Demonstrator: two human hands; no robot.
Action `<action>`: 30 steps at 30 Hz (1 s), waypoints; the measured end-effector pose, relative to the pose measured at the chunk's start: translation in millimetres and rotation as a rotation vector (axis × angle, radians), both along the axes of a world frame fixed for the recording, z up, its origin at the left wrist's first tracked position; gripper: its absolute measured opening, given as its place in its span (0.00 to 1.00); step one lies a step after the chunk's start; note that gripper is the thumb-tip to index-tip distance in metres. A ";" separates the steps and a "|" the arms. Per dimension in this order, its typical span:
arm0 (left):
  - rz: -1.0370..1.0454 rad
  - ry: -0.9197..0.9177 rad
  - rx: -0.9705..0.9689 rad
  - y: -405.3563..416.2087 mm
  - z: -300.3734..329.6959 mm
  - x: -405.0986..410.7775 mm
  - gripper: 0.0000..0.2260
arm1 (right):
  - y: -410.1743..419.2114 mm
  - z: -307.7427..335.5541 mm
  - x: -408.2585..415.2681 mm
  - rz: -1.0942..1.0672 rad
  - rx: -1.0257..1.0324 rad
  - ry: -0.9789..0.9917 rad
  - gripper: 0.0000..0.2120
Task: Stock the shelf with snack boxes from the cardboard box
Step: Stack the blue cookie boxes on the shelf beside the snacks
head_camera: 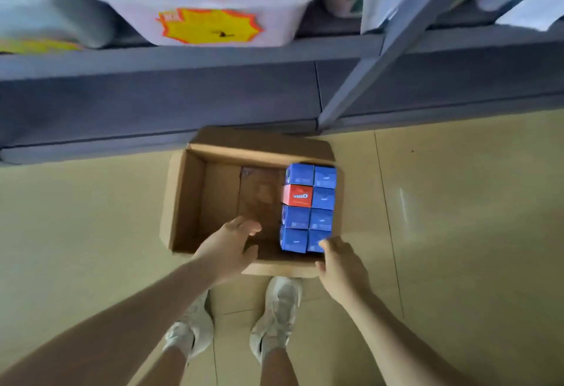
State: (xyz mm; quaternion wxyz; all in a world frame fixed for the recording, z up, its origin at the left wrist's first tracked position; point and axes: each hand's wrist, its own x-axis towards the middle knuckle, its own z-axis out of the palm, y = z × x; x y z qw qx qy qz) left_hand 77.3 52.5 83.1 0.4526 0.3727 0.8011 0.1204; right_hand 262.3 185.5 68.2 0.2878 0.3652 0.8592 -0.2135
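The left hand (230, 246) hangs with fingers loosely spread over the cardboard box's (183, 202) near edge, holding nothing. The right hand (340, 262) reaches to the box's near right corner, its fingertips touching the nearest blue snack box (316, 240); whether it grips, I cannot tell. The snack boxes (308, 207), one red, stand packed along the right wall. The grey shelf (183, 59) lies beyond.

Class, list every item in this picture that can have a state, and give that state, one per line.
cardboard box: open, left half bare
snack boxes: upright, packed two wide along the right wall
red snack box: one among blue
left hand: open, inside the box, holding nothing
right hand: fingers on nearest blue box
white bin: on shelf, holding red packs
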 end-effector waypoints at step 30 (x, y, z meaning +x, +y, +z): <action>0.541 0.032 -0.121 39.0 -144.7 92.7 0.32 | 67.3 -56.5 36.0 -0.380 -0.383 0.503 0.24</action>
